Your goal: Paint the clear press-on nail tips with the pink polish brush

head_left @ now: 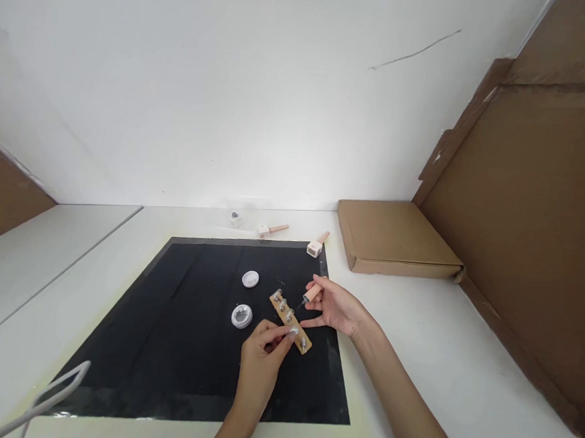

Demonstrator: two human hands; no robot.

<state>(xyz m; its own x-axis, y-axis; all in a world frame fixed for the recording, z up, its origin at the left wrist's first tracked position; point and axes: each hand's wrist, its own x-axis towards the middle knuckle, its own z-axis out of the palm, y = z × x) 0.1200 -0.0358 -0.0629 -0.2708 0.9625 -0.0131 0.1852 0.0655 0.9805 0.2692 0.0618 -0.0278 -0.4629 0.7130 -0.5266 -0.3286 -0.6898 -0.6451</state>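
My left hand pinches a small, shiny, clear piece on a narrow wooden strip. Several such pieces, which look like nail tips on stands, line the strip as it lies slanted on the black mat. In my right hand is a nail polish brush with a pink cap-handle. Its dark tip points down and left, just above the strip and apart from it as far as I can see. To the left lie a white round jar and a white round lid.
Behind the mat lies a white square bottle with a pink cap; another such bottle is at the mat's back right corner. A small clear item sits near the wall. A flat cardboard box stands right, a white bent frame front left.
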